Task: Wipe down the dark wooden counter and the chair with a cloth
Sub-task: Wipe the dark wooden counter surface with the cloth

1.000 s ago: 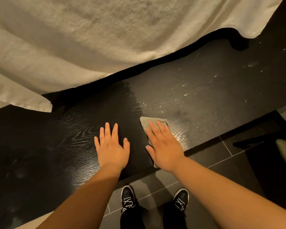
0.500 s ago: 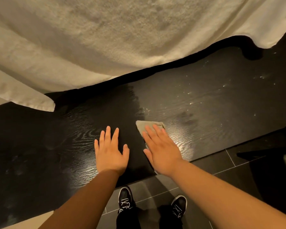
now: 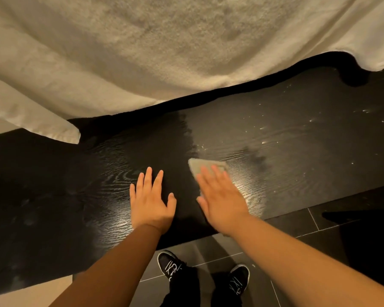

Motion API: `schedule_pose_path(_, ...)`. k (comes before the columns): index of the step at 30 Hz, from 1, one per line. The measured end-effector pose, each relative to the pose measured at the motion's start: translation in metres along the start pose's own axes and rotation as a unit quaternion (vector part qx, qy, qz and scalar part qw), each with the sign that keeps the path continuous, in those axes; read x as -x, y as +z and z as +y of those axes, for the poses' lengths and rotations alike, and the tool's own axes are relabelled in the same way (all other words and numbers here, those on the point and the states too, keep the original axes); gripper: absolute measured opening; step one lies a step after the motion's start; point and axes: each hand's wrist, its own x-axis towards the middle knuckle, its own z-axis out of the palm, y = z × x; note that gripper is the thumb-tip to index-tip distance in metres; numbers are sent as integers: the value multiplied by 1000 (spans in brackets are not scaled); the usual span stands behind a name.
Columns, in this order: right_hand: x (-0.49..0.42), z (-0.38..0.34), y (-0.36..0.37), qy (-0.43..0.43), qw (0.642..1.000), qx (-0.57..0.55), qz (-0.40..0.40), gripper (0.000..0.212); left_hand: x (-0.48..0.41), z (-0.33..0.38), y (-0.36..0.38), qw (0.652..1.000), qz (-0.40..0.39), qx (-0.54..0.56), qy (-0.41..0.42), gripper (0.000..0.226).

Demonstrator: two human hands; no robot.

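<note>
The dark wooden counter [image 3: 297,138] runs across the view, its grain shining under light. To the right of the cloth its surface shows pale specks and streaks; to the left it looks darker. A small grey-green cloth [image 3: 200,166] lies flat on the counter near the front edge. My right hand [image 3: 222,196] presses flat on the cloth, fingers together, covering most of it. My left hand [image 3: 152,200] rests flat on bare wood just left of it, fingers spread, holding nothing. At the right edge a dark shape [image 3: 364,229] with a pale cushion may be the chair.
A large white towel [image 3: 164,52] hangs over the counter's back edge and hides the rear. Below the counter lies a dark tiled floor [image 3: 286,222], with my two black shoes [image 3: 171,264] close to the counter's front.
My right hand and the cloth have slid slightly left along the counter. The view has shifted a little to the left, so the chair sits further out of frame. My left hand stays planted.
</note>
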Motion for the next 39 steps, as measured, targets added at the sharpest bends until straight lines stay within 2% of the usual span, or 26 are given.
schedule_pose_path(2,0,6,0,-61,998,-5,-4,65,-1,-1,1,1000,-4,-4,0,77)
schedule_pose_path(4,-2,34,-4,-71,997,4,4,63,-1,-2,2,1000,-2,-3,1,76)
schedule_pose_path(8,-8,88,-19,74,997,6,9,67,-1,-1,4,1000,5,2,1,75)
schedule_pose_path(11,-11,56,-17,137,990,-2,28,69,-1,-2,5,1000,6,1,-1,75)
schedule_pose_path(15,-1,-7,2,-9,1000,1,-1,68,-1,-1,3,1000,-1,2,-2,76)
schedule_pose_path(17,-4,4,-2,-72,997,-7,-6,63,-2,-2,3,1000,-4,0,-3,77)
schedule_pose_path(19,-12,31,-7,-93,996,9,3,62,-2,-2,3,1000,0,4,0,76)
schedule_pose_path(22,-29,72,-19,18,1000,8,12,65,-2,-3,3,1000,5,9,2,76)
schedule_pose_path(25,-34,68,-23,121,992,-1,24,68,-1,-3,4,1000,8,11,3,76)
schedule_pose_path(27,-29,35,-17,81,996,8,24,70,-1,-3,5,1000,8,9,2,76)
schedule_pose_path(30,-10,-15,-2,-66,998,11,-2,68,-2,-3,5,1000,8,4,2,78)
schedule_pose_path(32,-12,-12,-1,-120,993,-3,-16,65,-1,-2,5,1000,9,5,3,78)
schedule_pose_path(34,-26,10,-4,-136,991,8,-14,65,-1,-3,5,1000,10,7,2,77)
schedule_pose_path(35,-35,24,-6,-116,993,15,-6,66,0,-3,5,1000,12,10,0,77)
schedule_pose_path(39,-62,71,-27,73,997,13,10,67,0,-2,5,1000,11,16,-2,75)
